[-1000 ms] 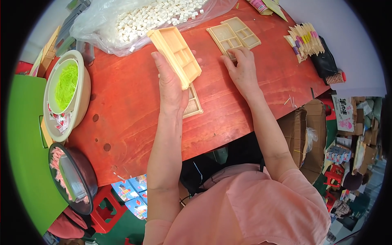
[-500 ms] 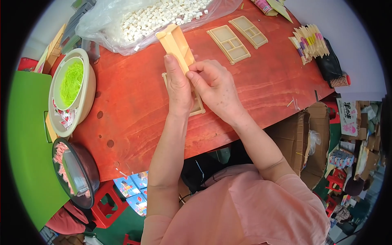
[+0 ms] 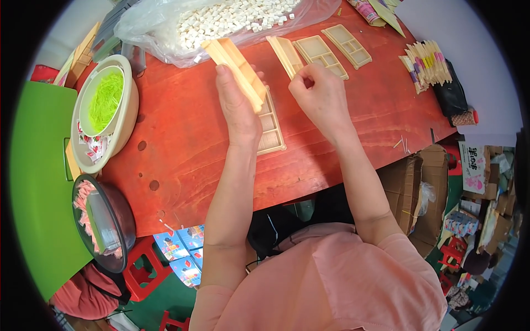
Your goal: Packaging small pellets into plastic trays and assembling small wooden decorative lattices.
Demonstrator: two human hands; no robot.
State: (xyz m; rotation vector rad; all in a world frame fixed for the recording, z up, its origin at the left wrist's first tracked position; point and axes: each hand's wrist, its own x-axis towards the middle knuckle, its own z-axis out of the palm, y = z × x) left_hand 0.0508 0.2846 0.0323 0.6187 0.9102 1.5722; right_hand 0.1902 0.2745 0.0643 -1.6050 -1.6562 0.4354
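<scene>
Cream-coloured, the nearest tray [image 3: 271,126] lies flat on the red table [image 3: 193,176], partly covered by the left hand [image 3: 237,105], which grips a raised tray stack [image 3: 237,71], its count unclear. Farther out, the right hand [image 3: 320,96], fingers curled, seems to pinch the near end of a tilted tray [image 3: 284,55] beside two flat trays [image 3: 321,57]. The step looks like setting trays out singly; next probably calls for lowering this one level, then letting go. Half a second ago, the right hand was at the stack.
</scene>
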